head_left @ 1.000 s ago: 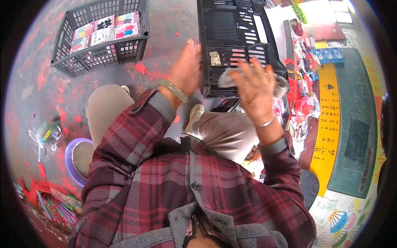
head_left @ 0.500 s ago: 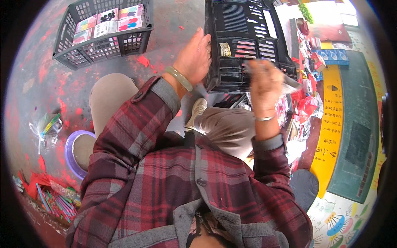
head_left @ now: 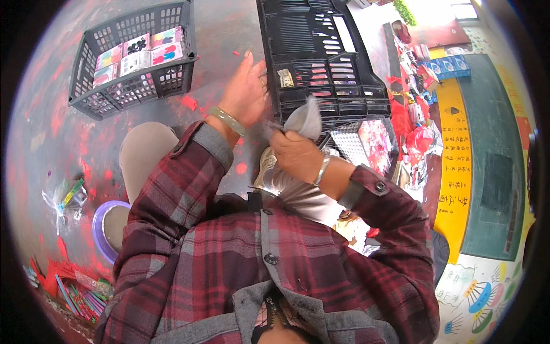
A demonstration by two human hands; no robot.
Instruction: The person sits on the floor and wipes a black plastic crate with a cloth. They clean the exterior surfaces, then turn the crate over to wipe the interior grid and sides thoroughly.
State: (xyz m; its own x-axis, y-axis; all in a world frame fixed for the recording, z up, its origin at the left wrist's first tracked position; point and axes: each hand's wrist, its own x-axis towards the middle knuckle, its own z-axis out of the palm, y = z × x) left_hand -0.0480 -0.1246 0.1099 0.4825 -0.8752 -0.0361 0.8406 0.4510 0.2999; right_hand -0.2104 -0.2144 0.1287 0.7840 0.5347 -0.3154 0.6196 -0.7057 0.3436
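Note:
My right hand (head_left: 295, 153) is closed on a thin clear plastic bag (head_left: 305, 118), holding it up in front of the black crate (head_left: 298, 80). My left hand (head_left: 246, 92) is raised beside it with the fingers spread, holding nothing; a pale green bangle sits on that wrist. The black crate holds several flat packs with pink and white items in rows. Both arms wear a red plaid shirt.
A grey basket (head_left: 94, 97) with colourful packs stands at the far left. A purple stool (head_left: 100, 226) is beside my left knee. Red packets and loose goods (head_left: 409, 123) lie on the right by a green and yellow mat (head_left: 487, 172). The concrete floor is stained red.
Both hands have drawn back toward my body. My right hand went from open with spread fingers to closed on the clear bag, lifted out of the black crate.

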